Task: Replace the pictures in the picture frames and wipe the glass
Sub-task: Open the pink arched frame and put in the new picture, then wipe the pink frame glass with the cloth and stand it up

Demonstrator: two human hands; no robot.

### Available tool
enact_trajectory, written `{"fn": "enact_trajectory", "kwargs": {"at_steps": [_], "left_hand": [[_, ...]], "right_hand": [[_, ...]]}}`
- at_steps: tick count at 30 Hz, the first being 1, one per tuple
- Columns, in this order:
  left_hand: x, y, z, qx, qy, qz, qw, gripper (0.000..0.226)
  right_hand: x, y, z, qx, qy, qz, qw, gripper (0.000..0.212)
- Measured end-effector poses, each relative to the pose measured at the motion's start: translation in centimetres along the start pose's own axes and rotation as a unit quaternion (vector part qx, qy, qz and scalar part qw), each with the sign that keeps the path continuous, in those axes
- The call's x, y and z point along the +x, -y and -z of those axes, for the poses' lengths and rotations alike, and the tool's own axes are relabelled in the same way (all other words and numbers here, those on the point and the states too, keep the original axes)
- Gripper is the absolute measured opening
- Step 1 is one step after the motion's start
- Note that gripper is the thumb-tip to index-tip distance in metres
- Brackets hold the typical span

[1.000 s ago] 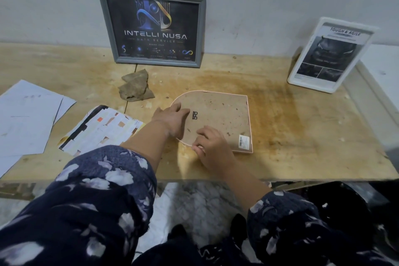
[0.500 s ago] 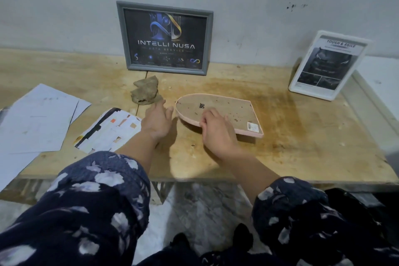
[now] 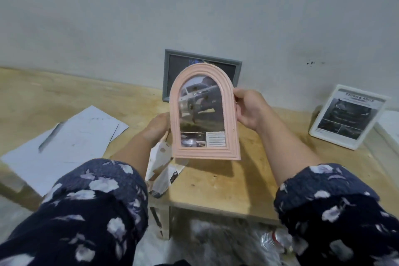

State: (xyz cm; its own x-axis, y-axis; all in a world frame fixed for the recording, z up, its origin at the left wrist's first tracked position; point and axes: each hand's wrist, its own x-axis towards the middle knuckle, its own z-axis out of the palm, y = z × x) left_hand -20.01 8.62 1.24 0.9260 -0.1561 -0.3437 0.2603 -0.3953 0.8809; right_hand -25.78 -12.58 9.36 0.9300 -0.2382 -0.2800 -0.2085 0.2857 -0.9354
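Two hands hold a pink arched frame (image 3: pixel 205 112) upright above a stained wooden table (image 3: pixel 226 179), its long axis vertical, rounded top up, glass facing the person. Left of the left hand (image 3: pixel 156 128) lie white paper sheets (image 3: pixel 64 142); under that forearm sit printed leaflets (image 3: pixel 162 170). Beyond both hands a grey rectangular frame (image 3: pixel 166 75) leans on the wall, mostly hidden by the pink one. Right of the right hand (image 3: pixel 250 110) stands a white frame (image 3: pixel 347 119), tilted back. The ridged pink moulding surrounds a car picture. The right hand grips the frame's right edge; the left hand holds its left edge from behind, fingers hidden.
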Motion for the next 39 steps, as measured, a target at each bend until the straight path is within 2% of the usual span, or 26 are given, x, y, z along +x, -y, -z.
{"fn": "enact_trajectory", "kwargs": {"at_steps": [2, 4, 6, 8, 11, 14, 16, 19, 23, 25, 28, 31, 34, 36, 39], "left_hand": [[-0.1, 0.2, 1.8, -0.078, 0.001, 0.054, 0.995, 0.032], [-0.5, 1.0, 3.9, -0.118, -0.016, 0.081, 0.990, 0.034], [-0.7, 2.1, 6.0, -0.140, -0.031, 0.100, 0.985, 0.038], [-1.0, 3.2, 7.7, -0.172, -0.031, 0.114, 0.978, 0.037], [-1.1, 5.1, 9.5, -0.202, -0.087, 0.136, 0.966, 0.036], [-1.5, 7.2, 10.5, -0.212, -0.159, 0.157, 0.951, 0.033], [-1.8, 8.6, 11.1, -0.205, -0.209, 0.176, 0.940, 0.033], [-2.2, 10.1, 12.1, -0.210, -0.271, 0.194, 0.919, 0.034], [-1.9, 11.0, 12.4, -0.220, -0.319, 0.214, 0.897, 0.040], [-1.7, 11.4, 12.4, -0.225, -0.326, 0.223, 0.890, 0.028], [-1.3, 11.8, 12.3, -0.235, -0.336, 0.237, 0.881, 0.028], [-1.0, 11.8, 12.0, -0.234, -0.333, 0.228, 0.884, 0.030], [-0.4, 11.2, 11.6, -0.231, -0.326, 0.218, 0.890, 0.031], [0.2, 10.2, 10.8, -0.228, -0.311, 0.212, 0.898, 0.030], [1.0, 8.4, 8.7, -0.212, -0.268, 0.200, 0.918, 0.031]], "right_hand": [[0.6, -1.1, -0.6, 0.099, 0.028, -0.046, 0.994, 0.030], [1.4, -2.3, -1.7, 0.152, 0.033, -0.096, 0.983, 0.030], [2.5, -3.4, -3.0, 0.171, 0.035, -0.132, 0.976, 0.030], [3.5, -4.5, -4.1, 0.142, 0.035, -0.142, 0.979, 0.028], [5.7, -6.1, -5.6, 0.008, 0.051, -0.155, 0.987, 0.021], [8.1, -8.5, -6.7, -0.148, 0.027, -0.180, 0.972, 0.017], [9.9, -10.6, -7.0, -0.266, -0.003, -0.121, 0.956, 0.017], [12.0, -13.3, -6.9, -0.406, -0.027, -0.019, 0.913, 0.024], [15.2, -14.5, -6.7, -0.577, 0.024, 0.066, 0.814, 0.031], [16.4, -14.6, -7.6, -0.620, 0.059, 0.099, 0.776, 0.042], [18.0, -15.0, -9.0, -0.621, 0.040, 0.030, 0.782, 0.055], [18.9, -15.3, -9.7, -0.645, 0.086, -0.007, 0.759, 0.051], [19.4, -15.1, -9.1, -0.573, 0.089, -0.021, 0.814, 0.040], [19.0, -14.3, -7.7, -0.505, 0.051, -0.039, 0.861, 0.038], [17.7, -12.9, -4.4, -0.380, -0.006, -0.082, 0.921, 0.020]]}}
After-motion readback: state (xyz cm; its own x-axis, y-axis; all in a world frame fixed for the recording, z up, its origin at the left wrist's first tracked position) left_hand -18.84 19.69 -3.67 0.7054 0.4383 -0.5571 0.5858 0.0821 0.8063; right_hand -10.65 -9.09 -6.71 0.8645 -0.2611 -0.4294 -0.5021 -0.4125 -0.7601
